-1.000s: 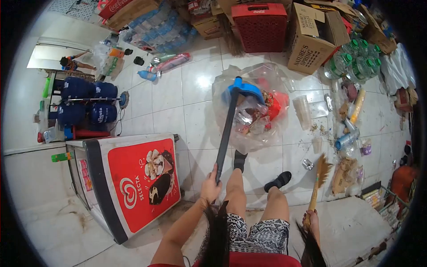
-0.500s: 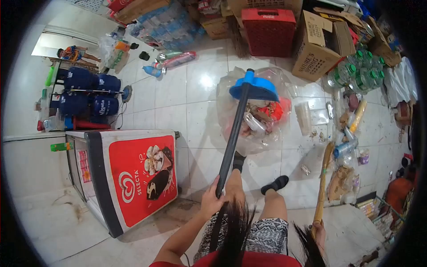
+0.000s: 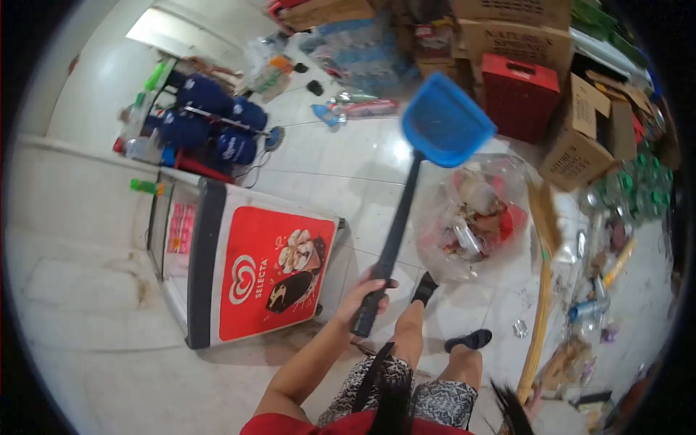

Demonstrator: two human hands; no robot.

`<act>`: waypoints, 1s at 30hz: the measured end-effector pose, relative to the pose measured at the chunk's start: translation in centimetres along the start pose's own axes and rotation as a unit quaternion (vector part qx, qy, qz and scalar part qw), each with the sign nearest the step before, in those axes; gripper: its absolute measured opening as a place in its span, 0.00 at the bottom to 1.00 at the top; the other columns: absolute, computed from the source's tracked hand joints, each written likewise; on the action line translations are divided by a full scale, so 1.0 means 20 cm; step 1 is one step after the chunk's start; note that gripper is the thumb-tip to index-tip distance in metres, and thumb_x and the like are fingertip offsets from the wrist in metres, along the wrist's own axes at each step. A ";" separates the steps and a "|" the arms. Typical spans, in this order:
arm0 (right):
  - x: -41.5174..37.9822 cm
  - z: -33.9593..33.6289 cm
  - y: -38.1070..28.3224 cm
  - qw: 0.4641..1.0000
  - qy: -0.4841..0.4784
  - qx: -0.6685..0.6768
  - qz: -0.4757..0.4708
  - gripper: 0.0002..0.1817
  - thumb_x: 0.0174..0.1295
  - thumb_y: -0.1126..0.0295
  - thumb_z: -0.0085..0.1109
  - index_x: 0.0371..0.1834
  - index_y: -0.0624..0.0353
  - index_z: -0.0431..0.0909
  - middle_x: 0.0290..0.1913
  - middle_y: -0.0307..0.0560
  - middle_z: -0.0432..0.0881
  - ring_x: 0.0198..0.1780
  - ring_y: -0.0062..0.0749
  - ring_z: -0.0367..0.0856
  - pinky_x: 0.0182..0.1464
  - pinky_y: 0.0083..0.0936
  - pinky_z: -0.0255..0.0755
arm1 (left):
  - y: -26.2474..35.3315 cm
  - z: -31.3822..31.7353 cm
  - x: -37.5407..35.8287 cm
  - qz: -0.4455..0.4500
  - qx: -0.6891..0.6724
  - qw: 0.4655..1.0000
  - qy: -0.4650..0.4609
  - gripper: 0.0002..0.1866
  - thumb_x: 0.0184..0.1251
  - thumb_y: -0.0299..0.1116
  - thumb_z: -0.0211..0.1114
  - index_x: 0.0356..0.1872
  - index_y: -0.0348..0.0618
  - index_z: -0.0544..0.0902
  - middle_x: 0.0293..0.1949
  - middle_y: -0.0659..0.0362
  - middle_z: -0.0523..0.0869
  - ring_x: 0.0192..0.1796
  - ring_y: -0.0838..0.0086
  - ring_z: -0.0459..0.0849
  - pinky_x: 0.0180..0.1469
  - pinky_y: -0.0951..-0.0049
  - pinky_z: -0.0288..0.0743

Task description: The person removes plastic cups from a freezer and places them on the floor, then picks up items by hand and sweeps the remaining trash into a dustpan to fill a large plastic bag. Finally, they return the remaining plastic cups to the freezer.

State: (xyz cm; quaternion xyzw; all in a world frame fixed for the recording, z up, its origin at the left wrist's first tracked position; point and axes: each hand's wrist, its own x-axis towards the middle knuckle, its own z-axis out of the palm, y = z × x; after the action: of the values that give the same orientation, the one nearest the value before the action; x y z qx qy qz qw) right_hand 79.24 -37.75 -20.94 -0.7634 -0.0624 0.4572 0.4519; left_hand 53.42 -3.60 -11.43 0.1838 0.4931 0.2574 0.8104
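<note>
Fingers wrapped round its black handle, my left hand (image 3: 368,297) holds up a blue dustpan (image 3: 444,119). The pan is left of and above a clear plastic bag (image 3: 464,264) full of rubbish on the tiled floor. At the lower right, my right hand (image 3: 533,406), partly behind dark hair, is closed on the handle end of a straw broom (image 3: 540,312). The broom's bristles reach up to the right side of the bag.
A red ice-cream freezer (image 3: 250,283) stands at left, with blue water jugs (image 3: 210,119) behind it. Cardboard boxes (image 3: 569,163), a red crate (image 3: 518,94) and green-capped bottles (image 3: 638,188) are at upper right. Litter, including a blue bottle (image 3: 583,312), lies along the right.
The dustpan has lifted off the bag and turned, its inside now showing. The broom has moved up beside the bag. The whole view has shifted, with the freezer and bag farther right.
</note>
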 end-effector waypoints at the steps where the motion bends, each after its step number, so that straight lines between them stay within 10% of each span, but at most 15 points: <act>1: -0.03 0.06 -0.12 1.000 0.019 0.015 0.004 0.23 0.44 0.81 0.46 0.46 0.54 0.56 0.21 0.42 0.68 0.14 0.24 0.67 0.11 0.18 0.61 | 0.03 -0.03 0.00 -0.006 0.041 0.999 0.023 0.21 0.51 0.31 0.54 0.47 0.40 0.61 0.30 0.57 0.71 0.17 0.81 0.67 0.15 0.84 0.65; 15: 1.67 0.28 -0.30 0.953 -0.092 0.220 0.189 0.17 0.52 0.62 0.49 0.41 0.60 0.65 0.29 0.44 0.72 0.19 0.27 0.71 0.16 0.20 0.68 | -0.05 0.08 0.04 0.120 0.046 0.992 0.007 0.27 0.44 0.28 0.56 0.47 0.34 0.56 0.25 0.57 0.67 0.12 0.80 0.67 0.09 0.87 0.63; 30: 0.64 -0.01 0.39 0.864 0.060 0.426 0.263 0.17 0.54 0.59 0.47 0.40 0.60 0.67 0.26 0.43 0.73 0.14 0.22 0.68 0.13 0.15 0.65 | -0.07 0.33 0.21 0.005 0.294 0.950 -0.103 0.37 0.36 0.32 0.61 0.53 0.39 0.56 0.22 0.56 0.68 0.10 0.76 0.67 0.08 0.82 0.61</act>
State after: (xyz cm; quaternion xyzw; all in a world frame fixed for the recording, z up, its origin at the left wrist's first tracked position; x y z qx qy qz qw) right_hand 84.34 -35.87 -34.97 -0.5105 0.3689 0.4947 0.5989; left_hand 61.35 -2.57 -12.22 0.4423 0.4598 0.0845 0.7654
